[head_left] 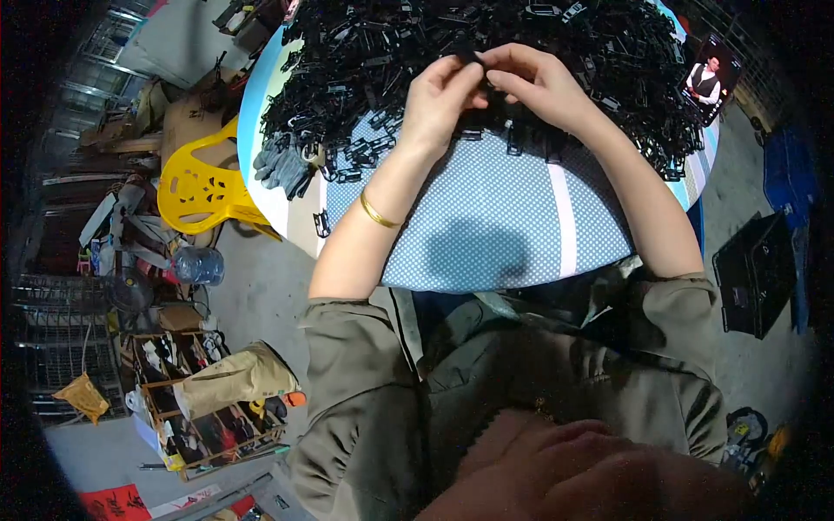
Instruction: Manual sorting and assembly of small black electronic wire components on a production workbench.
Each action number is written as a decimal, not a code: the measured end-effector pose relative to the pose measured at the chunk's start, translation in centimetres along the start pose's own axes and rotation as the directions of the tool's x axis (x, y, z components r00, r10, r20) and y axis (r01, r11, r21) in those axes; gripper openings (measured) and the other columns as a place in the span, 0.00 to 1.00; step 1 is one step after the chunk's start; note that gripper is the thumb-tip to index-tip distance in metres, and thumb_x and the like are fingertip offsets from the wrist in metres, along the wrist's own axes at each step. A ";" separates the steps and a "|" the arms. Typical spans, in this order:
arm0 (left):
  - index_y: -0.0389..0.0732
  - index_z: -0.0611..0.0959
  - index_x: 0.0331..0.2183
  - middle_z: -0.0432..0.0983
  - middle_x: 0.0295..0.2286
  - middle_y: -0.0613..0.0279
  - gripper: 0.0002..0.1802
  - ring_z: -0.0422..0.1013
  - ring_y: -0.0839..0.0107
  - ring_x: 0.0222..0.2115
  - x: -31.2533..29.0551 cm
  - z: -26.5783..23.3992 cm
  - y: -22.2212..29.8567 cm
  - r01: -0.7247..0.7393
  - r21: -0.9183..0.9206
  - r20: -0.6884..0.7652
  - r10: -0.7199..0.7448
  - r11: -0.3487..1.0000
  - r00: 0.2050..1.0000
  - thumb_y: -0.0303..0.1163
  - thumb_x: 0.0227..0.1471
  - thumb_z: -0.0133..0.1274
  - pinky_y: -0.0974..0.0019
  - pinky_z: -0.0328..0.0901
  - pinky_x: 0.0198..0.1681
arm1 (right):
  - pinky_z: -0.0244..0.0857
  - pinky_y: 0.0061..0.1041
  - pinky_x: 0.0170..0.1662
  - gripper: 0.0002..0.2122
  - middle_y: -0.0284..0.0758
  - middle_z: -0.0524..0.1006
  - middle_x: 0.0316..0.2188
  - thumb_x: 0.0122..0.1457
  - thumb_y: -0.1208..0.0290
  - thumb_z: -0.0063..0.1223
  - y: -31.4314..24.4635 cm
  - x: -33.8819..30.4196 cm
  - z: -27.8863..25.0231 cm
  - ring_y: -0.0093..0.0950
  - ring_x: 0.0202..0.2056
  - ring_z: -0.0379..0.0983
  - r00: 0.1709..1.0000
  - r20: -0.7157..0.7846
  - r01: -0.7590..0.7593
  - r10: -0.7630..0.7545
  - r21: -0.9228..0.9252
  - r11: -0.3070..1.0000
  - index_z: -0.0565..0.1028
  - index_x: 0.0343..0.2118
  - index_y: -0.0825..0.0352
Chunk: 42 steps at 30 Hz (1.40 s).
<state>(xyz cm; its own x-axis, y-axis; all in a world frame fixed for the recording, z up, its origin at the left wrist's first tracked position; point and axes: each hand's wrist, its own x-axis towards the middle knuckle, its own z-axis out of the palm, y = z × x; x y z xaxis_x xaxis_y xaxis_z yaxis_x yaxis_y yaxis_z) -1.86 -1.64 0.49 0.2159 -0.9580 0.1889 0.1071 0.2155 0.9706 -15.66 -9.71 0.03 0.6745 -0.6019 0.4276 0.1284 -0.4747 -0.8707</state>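
Both my hands meet over the near part of a wide pile of small black plastic parts (pixel 373 65) on a round table (pixel 460 234). My left hand (pixel 440 102), below a gold bangle (pixel 376 213) on the wrist, pinches a small black part (pixel 469 57) between thumb and fingers. From the other side, my right hand (pixel 543 85) closes its thumb and fingertips at the same piece. Fingers cover most of this part, so its exact shape is hidden. A few loose black parts lie just below the hands, at the near edge of the pile.
Grey gloves (pixel 283 167) lie at the table's left edge. A lit screen (pixel 709 78) stands at its right edge. On the floor are a yellow plastic chair (pixel 198 187), a clear water bottle (pixel 198 266), a shoe rack (pixel 156 391) and a black crate (pixel 757 276).
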 end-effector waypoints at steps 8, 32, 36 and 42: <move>0.33 0.72 0.34 0.69 0.20 0.64 0.12 0.67 0.77 0.17 -0.7 -2.5 1.5 0.183 -0.086 0.055 -0.179 0.979 0.982 0.32 0.50 0.46 0.78 0.64 0.21 | 0.64 0.17 0.28 0.07 0.32 0.73 0.23 0.44 0.78 0.53 -1.7 -0.6 -4.2 0.19 0.24 0.68 0.904 0.424 0.230 -0.053 -0.378 0.897 0.74 0.29 0.70; 0.29 0.67 0.38 0.72 0.28 0.56 0.14 0.71 0.73 0.25 -2.0 0.7 -1.3 0.100 0.081 0.015 -0.102 0.992 0.995 0.19 0.46 0.46 0.75 0.69 0.30 | 0.66 0.17 0.32 0.14 0.33 0.74 0.26 0.48 0.75 0.52 -2.0 -0.3 -1.0 0.19 0.27 0.70 0.984 0.081 -0.168 0.160 0.104 0.980 0.71 0.40 0.72; 0.28 0.66 0.38 0.72 0.29 0.55 0.14 0.72 0.73 0.27 -1.9 0.7 -1.3 0.033 0.136 -0.032 -0.029 0.990 0.999 0.19 0.47 0.44 0.76 0.69 0.30 | 0.67 0.18 0.33 0.14 0.37 0.75 0.26 0.46 0.75 0.52 -2.1 -0.4 -0.8 0.21 0.28 0.72 0.987 0.035 -0.156 0.160 -0.087 0.984 0.72 0.38 0.72; 0.31 0.66 0.40 0.72 0.29 0.55 0.14 0.72 0.73 0.29 -1.8 0.1 -1.9 -0.055 0.149 -0.074 0.067 0.987 0.995 0.17 0.47 0.41 0.75 0.68 0.32 | 0.65 0.17 0.29 0.11 0.32 0.73 0.26 0.48 0.78 0.51 -2.0 -0.7 -0.7 0.19 0.26 0.70 0.999 0.025 0.045 -0.039 -0.354 0.934 0.73 0.37 0.69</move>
<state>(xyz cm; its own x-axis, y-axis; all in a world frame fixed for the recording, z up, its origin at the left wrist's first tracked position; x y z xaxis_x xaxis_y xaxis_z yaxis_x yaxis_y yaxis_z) -2.59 -0.31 -1.67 0.2937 -0.9248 0.2418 -0.0506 0.2376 0.9701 -16.93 -8.77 1.67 0.6866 -0.5669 0.4552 -0.1066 -0.6979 -0.7082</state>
